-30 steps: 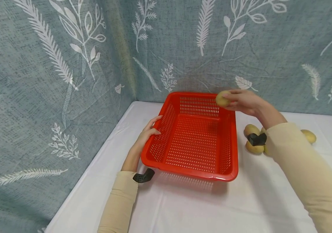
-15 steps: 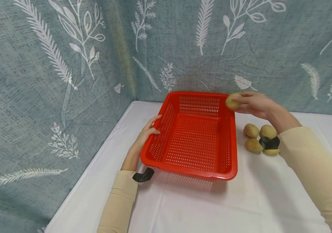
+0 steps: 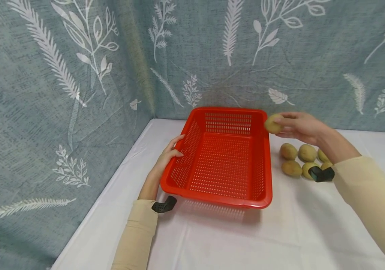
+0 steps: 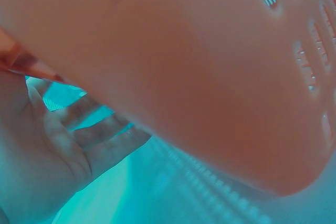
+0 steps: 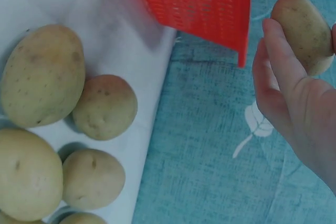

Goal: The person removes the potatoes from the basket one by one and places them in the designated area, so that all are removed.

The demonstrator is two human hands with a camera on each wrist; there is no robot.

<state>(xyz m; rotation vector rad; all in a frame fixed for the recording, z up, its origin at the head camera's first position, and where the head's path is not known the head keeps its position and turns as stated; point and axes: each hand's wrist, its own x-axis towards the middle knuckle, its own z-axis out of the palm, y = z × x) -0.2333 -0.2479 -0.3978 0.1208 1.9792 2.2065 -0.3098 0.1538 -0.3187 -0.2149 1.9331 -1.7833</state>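
A potato [image 3: 274, 123] is pinched between the thumb and fingers of my right hand [image 3: 301, 127], raised beside the back right corner of the red plastic basket [image 3: 212, 198]. The right wrist view shows this potato [image 5: 302, 32] in the fingertips, apart from the basket wall [image 5: 199, 9]. My left hand [image 3: 165, 159] grips the basket's left rim, with the thumb over the edge. In the left wrist view, the left hand's [image 4: 47, 150] other fingers lie partly hidden behind the basket wall [image 4: 157, 77]. No potatoes show inside the basket.
Several potatoes [image 3: 291, 168] lie in two rows on the white tablecloth [image 3: 232, 240], right of the basket; my right forearm covers some. A patterned blue-green curtain [image 3: 212, 48] hangs behind and along the left.
My right hand has moved right and slightly lower with the potato, from over the basket's back right corner to just outside its rim. My left hand stays on the rim.
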